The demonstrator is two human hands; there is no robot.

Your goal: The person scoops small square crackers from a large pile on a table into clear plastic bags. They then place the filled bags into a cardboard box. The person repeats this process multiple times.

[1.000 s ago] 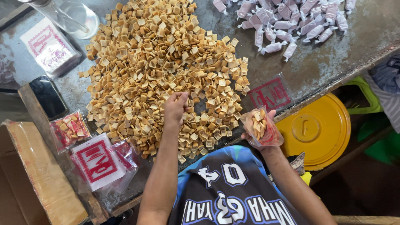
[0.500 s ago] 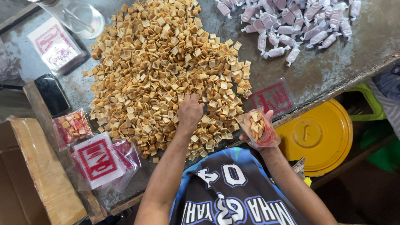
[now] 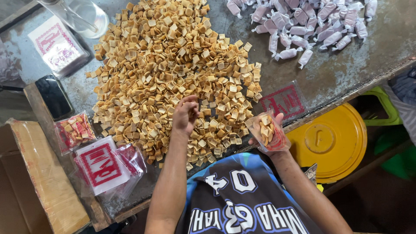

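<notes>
A large heap of small square golden crackers [image 3: 173, 73] covers the grey metal table [image 3: 346, 73]. My left hand [image 3: 185, 116] rests on the near edge of the heap, fingers curled around a few crackers. My right hand [image 3: 264, 141] holds a small clear plastic bag with red print [image 3: 268, 130] at the table's front edge; the bag is partly filled with crackers.
Pink wrapped candies [image 3: 303, 21] lie at the far right. A filled cracker bag [image 3: 74, 130], a stack of empty printed bags [image 3: 104, 167] and a black phone [image 3: 53, 96] sit at the left. A cardboard box [image 3: 39, 186] stands left, a yellow lid [image 3: 327, 141] below right.
My left hand has moved right across the heap's near edge and curled shut on crackers. My right hand with the bag has stayed in place.
</notes>
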